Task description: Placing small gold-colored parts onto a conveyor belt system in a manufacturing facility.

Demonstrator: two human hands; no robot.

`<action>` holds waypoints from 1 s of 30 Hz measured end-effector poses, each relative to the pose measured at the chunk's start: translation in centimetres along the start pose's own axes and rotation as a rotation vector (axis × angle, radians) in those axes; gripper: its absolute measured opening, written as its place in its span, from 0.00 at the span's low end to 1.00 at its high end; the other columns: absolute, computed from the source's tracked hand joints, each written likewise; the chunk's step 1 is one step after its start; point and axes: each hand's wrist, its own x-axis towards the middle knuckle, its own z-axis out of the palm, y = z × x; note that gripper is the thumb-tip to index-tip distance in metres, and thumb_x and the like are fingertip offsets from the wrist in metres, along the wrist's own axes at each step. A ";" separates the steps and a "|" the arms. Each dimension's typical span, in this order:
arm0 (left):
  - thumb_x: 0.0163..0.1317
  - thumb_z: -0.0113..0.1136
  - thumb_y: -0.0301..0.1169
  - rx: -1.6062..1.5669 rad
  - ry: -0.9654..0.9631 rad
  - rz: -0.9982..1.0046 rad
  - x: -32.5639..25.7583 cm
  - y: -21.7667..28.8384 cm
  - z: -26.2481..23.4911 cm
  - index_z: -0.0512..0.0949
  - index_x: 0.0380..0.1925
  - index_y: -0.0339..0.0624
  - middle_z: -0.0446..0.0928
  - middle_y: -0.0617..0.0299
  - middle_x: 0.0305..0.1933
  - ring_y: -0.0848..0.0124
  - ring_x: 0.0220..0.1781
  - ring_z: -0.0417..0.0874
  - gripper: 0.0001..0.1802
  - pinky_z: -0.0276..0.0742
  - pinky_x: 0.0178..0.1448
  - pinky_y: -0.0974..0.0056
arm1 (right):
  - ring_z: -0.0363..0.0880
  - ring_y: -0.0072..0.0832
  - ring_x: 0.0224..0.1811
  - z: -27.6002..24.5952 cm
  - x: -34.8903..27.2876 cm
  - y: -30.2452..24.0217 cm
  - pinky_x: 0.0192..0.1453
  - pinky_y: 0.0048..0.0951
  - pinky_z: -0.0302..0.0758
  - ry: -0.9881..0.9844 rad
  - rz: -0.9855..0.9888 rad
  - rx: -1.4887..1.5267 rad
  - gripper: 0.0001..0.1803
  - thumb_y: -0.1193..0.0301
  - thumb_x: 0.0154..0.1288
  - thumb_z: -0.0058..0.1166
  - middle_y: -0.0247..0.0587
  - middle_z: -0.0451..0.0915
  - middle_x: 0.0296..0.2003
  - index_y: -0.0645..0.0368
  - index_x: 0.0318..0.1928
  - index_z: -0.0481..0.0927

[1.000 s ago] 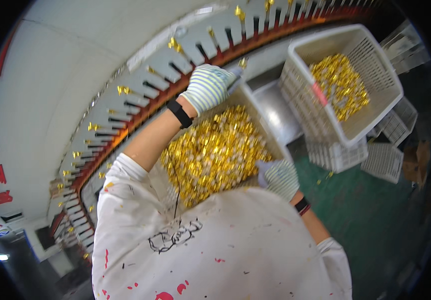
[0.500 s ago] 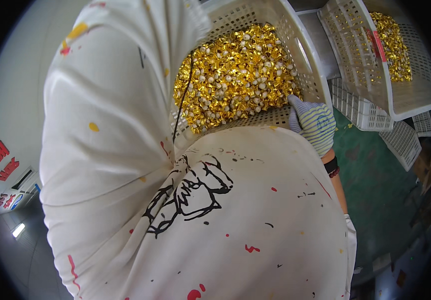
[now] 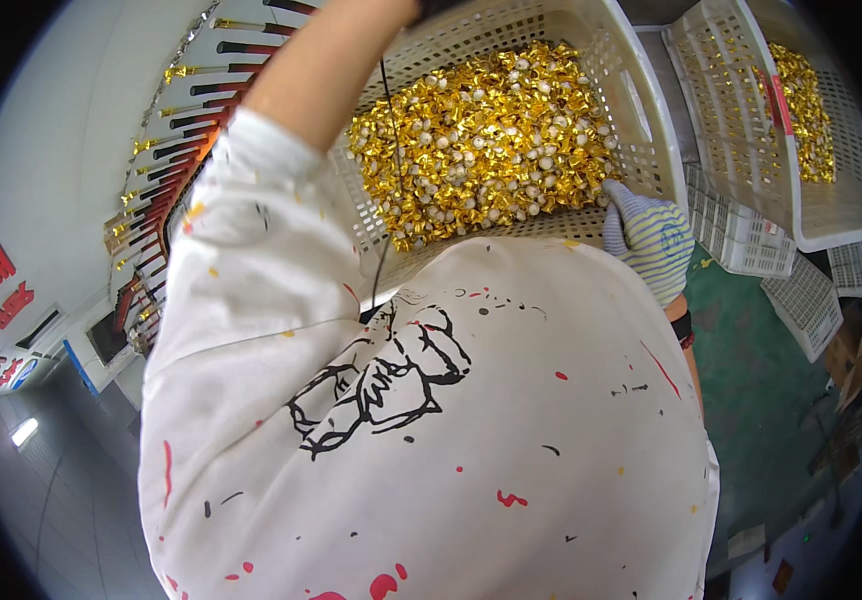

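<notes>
A white perforated plastic crate (image 3: pixel 641 110) in front of my chest holds a heap of small gold-wrapped pieces (image 3: pixel 481 140). My right hand (image 3: pixel 651 240), in a striped knit glove, grips the crate's near right corner. My bare left forearm (image 3: pixel 321 70) reaches up over the crate's left side, and the hand itself is cut off by the top edge. A thin black cord hangs from that arm across the crate. My white paint-spotted shirt fills the lower half of the view.
A second white crate (image 3: pixel 831 200) with gold pieces stands at the right, above stacked empty crates (image 3: pixel 741 240). A curved rack of pegs (image 3: pixel 171 170), some carrying gold pieces, runs along the left. Green floor (image 3: pixel 761 370) lies at the lower right.
My left arm has lifted from the peg rack and now reaches up past the top edge. The crate sits nearer and larger in view, with my right hand still on its corner.
</notes>
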 end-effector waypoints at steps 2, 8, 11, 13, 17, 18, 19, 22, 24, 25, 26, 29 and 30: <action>0.67 0.51 0.40 -0.246 0.000 -0.186 -5.5 -0.7 0.4 0.77 0.29 0.41 0.79 0.51 0.24 0.55 0.26 0.81 0.15 0.74 0.32 0.55 | 0.77 0.38 0.29 0.0 0.2 0.0 0.38 0.38 0.72 0.024 -0.016 0.018 0.15 0.71 0.56 0.56 0.43 0.78 0.25 0.58 0.45 0.81; 0.69 0.51 0.51 -1.354 -0.322 -1.094 -18.1 -1.6 -0.5 0.76 0.33 0.47 0.74 0.65 0.22 0.72 0.19 0.72 0.19 0.70 0.24 0.67 | 0.78 0.38 0.32 -0.1 -0.1 -0.3 0.42 0.40 0.71 0.081 -0.064 0.024 0.14 0.72 0.58 0.55 0.42 0.79 0.28 0.57 0.45 0.81; 0.72 0.47 0.47 -1.719 -0.270 -1.156 -19.0 0.9 -1.7 0.71 0.32 0.49 0.63 0.70 0.19 0.79 0.19 0.58 0.16 0.56 0.23 0.73 | 0.78 0.38 0.32 0.1 -0.5 -0.1 0.43 0.39 0.72 0.043 -0.028 -0.003 0.13 0.72 0.59 0.54 0.42 0.80 0.28 0.57 0.45 0.81; 0.73 0.45 0.48 -1.808 -0.275 -1.114 -19.4 1.0 -2.0 0.71 0.32 0.47 0.63 0.70 0.19 0.79 0.19 0.58 0.18 0.56 0.23 0.73 | 0.78 0.38 0.32 0.4 -0.4 0.0 0.43 0.39 0.72 0.096 -0.062 -0.007 0.13 0.71 0.59 0.54 0.42 0.80 0.28 0.56 0.45 0.81; 0.73 0.44 0.49 -1.603 -0.340 -1.018 -21.9 -0.1 -1.8 0.75 0.44 0.44 0.75 0.62 0.33 0.74 0.32 0.74 0.20 0.70 0.33 0.68 | 0.79 0.39 0.32 0.3 -0.3 -0.3 0.43 0.38 0.74 0.134 -0.064 -0.023 0.12 0.71 0.60 0.53 0.42 0.81 0.29 0.55 0.44 0.82; 0.73 0.44 0.49 -1.601 -0.330 -1.030 -23.8 -1.3 -1.2 0.75 0.44 0.44 0.75 0.62 0.33 0.74 0.32 0.74 0.20 0.70 0.33 0.68 | 0.79 0.39 0.32 0.4 -0.3 -0.3 0.43 0.38 0.74 0.123 -0.070 -0.018 0.12 0.71 0.60 0.53 0.42 0.81 0.29 0.55 0.44 0.82; 0.73 0.44 0.49 -1.194 -0.328 -0.996 -26.5 -3.1 -0.3 0.73 0.51 0.42 0.76 0.55 0.44 0.65 0.44 0.75 0.23 0.71 0.47 0.63 | 0.79 0.39 0.32 0.3 -0.3 -0.2 0.42 0.38 0.74 0.121 -0.061 -0.016 0.12 0.71 0.60 0.53 0.42 0.81 0.29 0.55 0.44 0.82; 0.70 0.43 0.52 -0.656 -0.312 -1.305 -30.6 -6.8 -1.4 0.65 0.65 0.39 0.64 0.46 0.69 0.52 0.72 0.61 0.33 0.54 0.74 0.59 | 0.79 0.39 0.31 0.4 -0.2 -0.2 0.42 0.38 0.74 0.150 -0.084 -0.016 0.12 0.71 0.60 0.53 0.43 0.81 0.28 0.55 0.44 0.83; 0.67 0.45 0.54 -0.433 -0.355 -1.391 -35.5 -10.7 -2.2 0.62 0.67 0.41 0.63 0.45 0.69 0.51 0.72 0.62 0.36 0.56 0.73 0.58 | 0.79 0.39 0.30 0.5 0.0 -0.1 0.41 0.37 0.74 0.113 -0.070 -0.032 0.12 0.71 0.60 0.53 0.44 0.81 0.27 0.55 0.44 0.83; 0.67 0.45 0.54 -0.434 -0.361 -1.399 -37.7 -12.0 -1.4 0.62 0.67 0.41 0.63 0.45 0.69 0.51 0.72 0.62 0.36 0.56 0.73 0.58 | 0.79 0.39 0.30 0.4 0.0 -0.2 0.41 0.37 0.74 0.104 -0.068 -0.030 0.12 0.71 0.60 0.53 0.44 0.81 0.27 0.55 0.44 0.83; 0.66 0.46 0.55 -0.441 -0.412 -1.481 -39.9 -13.0 -0.8 0.59 0.69 0.43 0.60 0.44 0.71 0.50 0.72 0.60 0.38 0.56 0.73 0.57 | 0.80 0.39 0.30 0.3 0.1 -0.3 0.40 0.38 0.74 0.119 -0.083 -0.027 0.11 0.71 0.60 0.53 0.44 0.81 0.27 0.55 0.44 0.83; 0.63 0.49 0.56 -0.286 -0.521 -1.621 -40.9 -12.2 1.5 0.54 0.71 0.46 0.55 0.42 0.73 0.47 0.74 0.57 0.42 0.56 0.74 0.54 | 0.80 0.40 0.29 0.4 0.1 -0.6 0.39 0.38 0.74 0.136 -0.079 -0.028 0.11 0.72 0.60 0.53 0.44 0.81 0.27 0.55 0.43 0.83; 0.62 0.50 0.57 -0.109 -0.563 -1.673 -39.7 -11.0 2.2 0.51 0.72 0.47 0.53 0.42 0.74 0.46 0.74 0.56 0.44 0.55 0.74 0.53 | 0.80 0.40 0.29 0.4 0.0 -0.7 0.39 0.38 0.74 0.145 -0.073 -0.024 0.11 0.72 0.60 0.53 0.44 0.81 0.28 0.56 0.43 0.83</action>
